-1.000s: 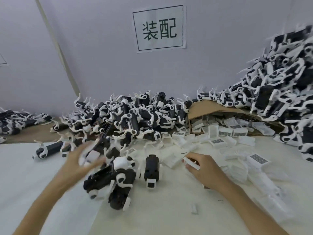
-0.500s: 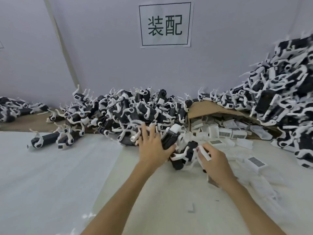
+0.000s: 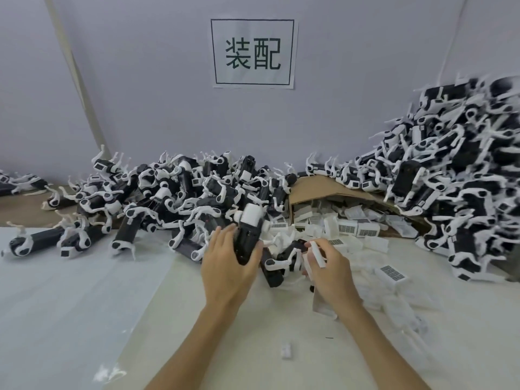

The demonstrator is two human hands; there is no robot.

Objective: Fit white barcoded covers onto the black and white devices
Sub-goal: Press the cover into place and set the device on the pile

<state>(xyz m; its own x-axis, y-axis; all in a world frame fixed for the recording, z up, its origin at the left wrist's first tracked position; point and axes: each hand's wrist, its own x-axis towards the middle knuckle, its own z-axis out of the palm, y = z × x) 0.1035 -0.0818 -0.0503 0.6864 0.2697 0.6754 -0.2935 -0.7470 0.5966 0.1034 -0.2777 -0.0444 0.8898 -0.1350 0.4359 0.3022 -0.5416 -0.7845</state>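
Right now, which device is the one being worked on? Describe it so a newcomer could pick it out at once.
Start at the paper sign on the wall and drop straight down past the heap of devices to the table's near edge of the pile. The one in work stands tilted, white end up, and it alone is gripped by the left hand.

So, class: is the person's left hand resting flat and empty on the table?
No, the left hand is wrapped around a black and white device, lifted at the pile's edge.

Assembly workshop: heaped devices (image 3: 197, 198), wall sign (image 3: 253, 53)
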